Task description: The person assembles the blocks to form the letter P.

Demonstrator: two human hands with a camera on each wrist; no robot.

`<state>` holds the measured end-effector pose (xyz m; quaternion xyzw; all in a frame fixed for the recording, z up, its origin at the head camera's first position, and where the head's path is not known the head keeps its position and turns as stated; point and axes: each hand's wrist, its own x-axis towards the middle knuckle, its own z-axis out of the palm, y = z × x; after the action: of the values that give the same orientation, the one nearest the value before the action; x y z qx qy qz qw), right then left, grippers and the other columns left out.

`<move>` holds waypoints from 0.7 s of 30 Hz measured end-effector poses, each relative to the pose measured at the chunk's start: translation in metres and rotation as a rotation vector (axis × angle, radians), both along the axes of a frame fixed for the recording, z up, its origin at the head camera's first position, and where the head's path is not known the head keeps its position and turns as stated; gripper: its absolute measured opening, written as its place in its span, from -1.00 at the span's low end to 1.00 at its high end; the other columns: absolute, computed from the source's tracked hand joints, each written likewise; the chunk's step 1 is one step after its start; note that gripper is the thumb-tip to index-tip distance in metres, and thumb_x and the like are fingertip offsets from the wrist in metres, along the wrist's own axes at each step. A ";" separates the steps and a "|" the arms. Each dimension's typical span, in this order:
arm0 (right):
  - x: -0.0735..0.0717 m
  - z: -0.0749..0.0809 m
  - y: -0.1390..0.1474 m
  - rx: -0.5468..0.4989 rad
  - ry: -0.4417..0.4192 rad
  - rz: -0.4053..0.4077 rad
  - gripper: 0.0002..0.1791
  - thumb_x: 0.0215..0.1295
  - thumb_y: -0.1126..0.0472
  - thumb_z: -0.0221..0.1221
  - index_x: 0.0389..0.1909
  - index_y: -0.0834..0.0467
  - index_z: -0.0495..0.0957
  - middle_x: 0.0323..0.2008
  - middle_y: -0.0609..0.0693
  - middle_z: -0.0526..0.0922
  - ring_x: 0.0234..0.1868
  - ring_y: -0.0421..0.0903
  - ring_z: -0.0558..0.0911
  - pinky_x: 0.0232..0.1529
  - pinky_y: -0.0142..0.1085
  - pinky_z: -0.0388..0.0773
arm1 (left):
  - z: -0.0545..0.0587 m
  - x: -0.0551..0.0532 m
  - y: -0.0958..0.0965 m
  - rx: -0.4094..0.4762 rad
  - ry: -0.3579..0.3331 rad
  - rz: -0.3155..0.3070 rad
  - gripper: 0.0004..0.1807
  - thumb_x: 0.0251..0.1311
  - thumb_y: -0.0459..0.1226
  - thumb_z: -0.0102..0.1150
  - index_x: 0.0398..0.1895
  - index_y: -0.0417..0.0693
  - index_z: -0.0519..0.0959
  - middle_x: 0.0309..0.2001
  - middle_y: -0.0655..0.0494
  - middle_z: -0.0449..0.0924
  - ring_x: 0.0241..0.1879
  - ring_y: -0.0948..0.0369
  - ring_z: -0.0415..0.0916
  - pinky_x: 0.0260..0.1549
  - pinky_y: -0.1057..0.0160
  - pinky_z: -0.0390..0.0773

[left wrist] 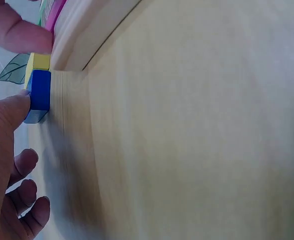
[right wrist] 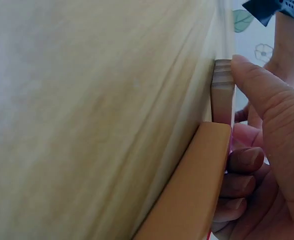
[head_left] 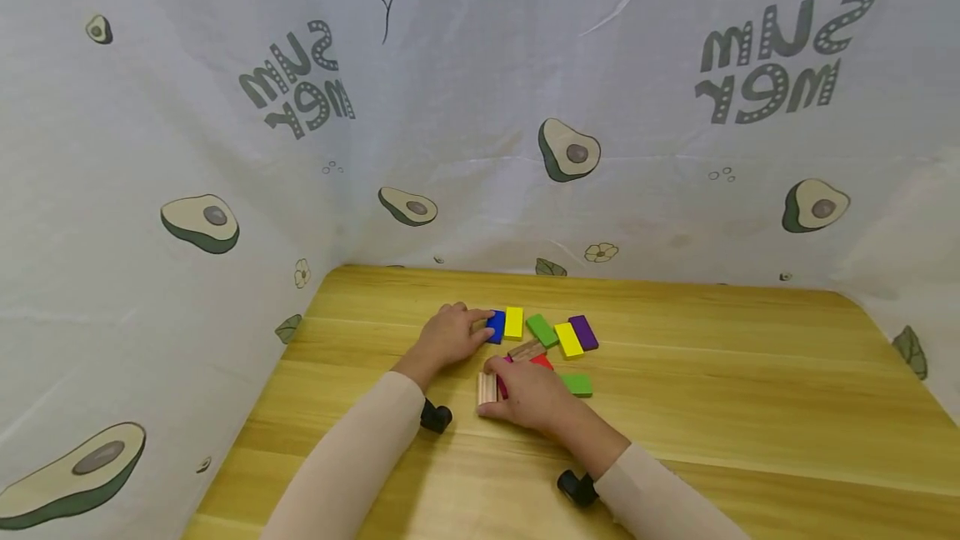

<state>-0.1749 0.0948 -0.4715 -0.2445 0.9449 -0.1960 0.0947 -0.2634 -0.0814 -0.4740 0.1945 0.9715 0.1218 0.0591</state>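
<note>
My left hand (head_left: 448, 335) holds a blue block (head_left: 496, 327) with its index finger and thumb; its other fingers hang loosely curled. A yellow block (head_left: 513, 323) lies right beside the blue one. Nearer to me, my right hand (head_left: 531, 395) grips a plain wooden block (head_left: 487, 387) between thumb and index finger at its two ends. Just right of that block, a magenta block (head_left: 503, 386) is partly hidden under the right hand. In the right wrist view an orange block (right wrist: 189, 185) lies close below the curled fingers.
Behind the right hand lie a brown grained block (head_left: 527, 351) and a partly covered red block (head_left: 542, 362). Farther right are green (head_left: 542, 330), yellow (head_left: 568, 341) and purple (head_left: 583, 332) blocks, with another green block (head_left: 577, 385) nearer. A printed cloth (head_left: 480, 107) surrounds the wooden table (head_left: 712, 390).
</note>
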 end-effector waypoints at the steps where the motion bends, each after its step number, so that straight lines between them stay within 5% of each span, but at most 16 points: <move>1: 0.000 -0.001 0.000 -0.001 0.004 0.001 -0.32 0.18 -0.33 0.35 0.17 -0.01 0.51 -0.17 -0.07 0.76 -0.29 -0.19 0.64 -0.19 -0.21 0.67 | 0.000 -0.002 0.000 -0.004 0.003 0.009 -0.49 0.47 0.14 0.04 0.43 0.37 0.47 0.17 -0.07 0.60 0.01 0.02 0.52 0.08 0.03 0.65; 11: 0.000 -0.006 -0.002 0.008 0.036 -0.007 -0.32 0.18 -0.38 0.33 0.16 -0.03 0.51 -0.27 -0.09 0.74 -0.40 -0.24 0.59 -0.34 -0.29 0.59 | -0.003 -0.018 -0.001 0.116 -0.014 0.098 -0.49 0.47 0.10 0.07 0.42 0.30 0.49 0.03 -0.08 0.62 -0.06 0.02 0.46 0.04 0.03 0.60; 17: 0.000 -0.005 -0.001 0.015 -0.005 -0.018 -0.30 0.17 -0.38 0.33 0.20 -0.06 0.50 -0.14 -0.09 0.75 -0.31 -0.23 0.61 -0.24 -0.26 0.64 | -0.014 -0.032 -0.005 0.261 -0.042 0.144 -0.51 0.45 0.09 0.11 0.38 0.31 0.53 -0.32 0.08 0.46 -0.21 0.10 0.31 -0.23 0.20 0.29; 21: -0.001 -0.002 0.001 0.012 -0.071 -0.032 -0.29 0.14 -0.29 0.39 0.24 -0.07 0.49 -0.06 -0.07 0.73 -0.24 -0.21 0.61 -0.16 -0.21 0.64 | -0.017 -0.038 -0.005 0.308 -0.074 0.166 -0.52 0.44 0.12 0.11 0.38 0.36 0.53 -0.34 0.10 0.42 -0.21 0.11 0.26 -0.25 0.21 0.20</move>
<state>-0.1756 0.0953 -0.4732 -0.2216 0.9459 -0.2004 0.1266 -0.3015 -0.0867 -0.4908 0.1157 0.9512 0.2808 0.0538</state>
